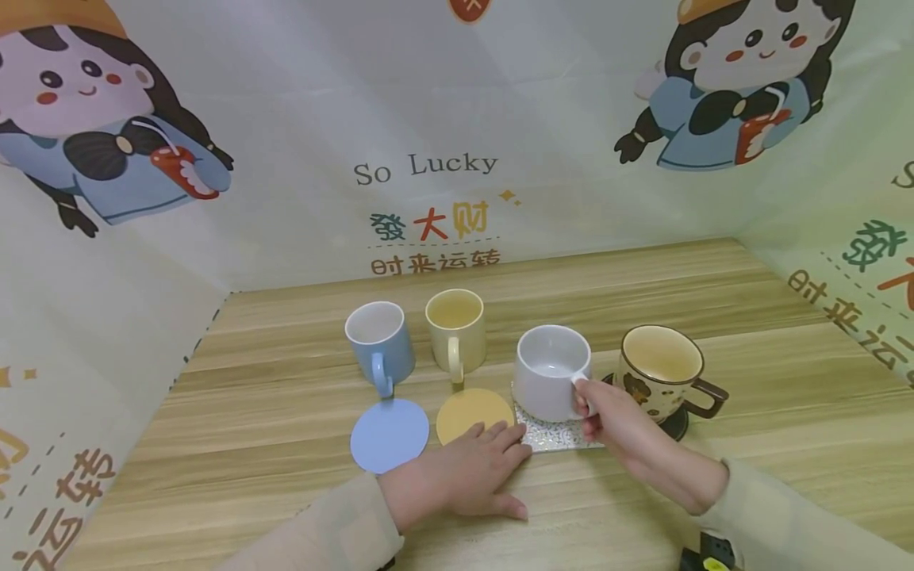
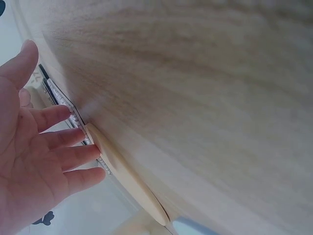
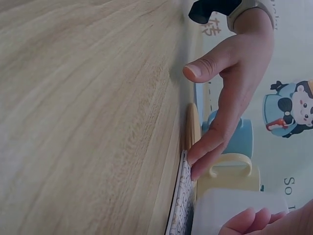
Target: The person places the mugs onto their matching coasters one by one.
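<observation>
My right hand [image 1: 623,422] pinches the handle of a white mug [image 1: 544,387], which sits upright over a square speckled coaster [image 1: 560,438]. Fingers extended, my left hand [image 1: 477,477] lies low over the near edge of a round yellow coaster [image 1: 473,406]. Its fingertips reach the left edge of the speckled coaster in the head view. From the left wrist view, the palm and spread fingers [image 2: 80,157] show beside the rims of both coasters. The right wrist view shows the left fingertips right at the speckled coaster's corner.
A blue mug [image 1: 382,342] and a pale yellow mug [image 1: 467,341] stand behind the blue coaster [image 1: 389,436] and yellow coaster. At right, a brown-rimmed patterned mug [image 1: 655,361] stands on a dark coaster [image 1: 675,427]. Printed cloth [image 1: 300,198] walls the wooden table [image 1: 257,381].
</observation>
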`<action>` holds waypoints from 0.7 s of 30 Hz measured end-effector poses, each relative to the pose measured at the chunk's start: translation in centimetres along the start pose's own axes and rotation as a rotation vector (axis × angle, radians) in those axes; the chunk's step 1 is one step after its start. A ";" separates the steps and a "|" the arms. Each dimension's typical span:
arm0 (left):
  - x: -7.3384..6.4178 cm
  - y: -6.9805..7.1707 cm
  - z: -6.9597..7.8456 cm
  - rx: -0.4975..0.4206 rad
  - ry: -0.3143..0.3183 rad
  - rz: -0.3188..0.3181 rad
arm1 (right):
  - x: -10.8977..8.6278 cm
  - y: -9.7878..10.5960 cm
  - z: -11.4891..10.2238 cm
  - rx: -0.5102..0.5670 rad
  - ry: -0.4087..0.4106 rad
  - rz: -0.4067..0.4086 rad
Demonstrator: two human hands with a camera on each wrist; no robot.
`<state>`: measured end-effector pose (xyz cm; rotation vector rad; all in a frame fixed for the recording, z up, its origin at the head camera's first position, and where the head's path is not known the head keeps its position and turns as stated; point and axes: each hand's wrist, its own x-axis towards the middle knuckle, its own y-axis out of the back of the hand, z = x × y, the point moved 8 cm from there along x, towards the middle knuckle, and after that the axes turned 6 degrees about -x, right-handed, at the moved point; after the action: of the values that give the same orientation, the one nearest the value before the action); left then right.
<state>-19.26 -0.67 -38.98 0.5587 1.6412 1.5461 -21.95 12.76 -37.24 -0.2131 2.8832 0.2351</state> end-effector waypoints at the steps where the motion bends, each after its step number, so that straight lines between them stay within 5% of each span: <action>1: 0.0 0.0 0.0 0.001 0.000 0.000 | 0.0 0.0 0.1 0.001 0.000 -0.001; 21: 0.1 0.0 0.0 -0.005 0.000 -0.007 | -0.7 -0.1 0.6 -0.026 0.012 0.018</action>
<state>-19.30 -0.63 -39.00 0.5500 1.6364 1.5450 -21.12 12.82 -37.64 -0.1938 2.8964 0.2751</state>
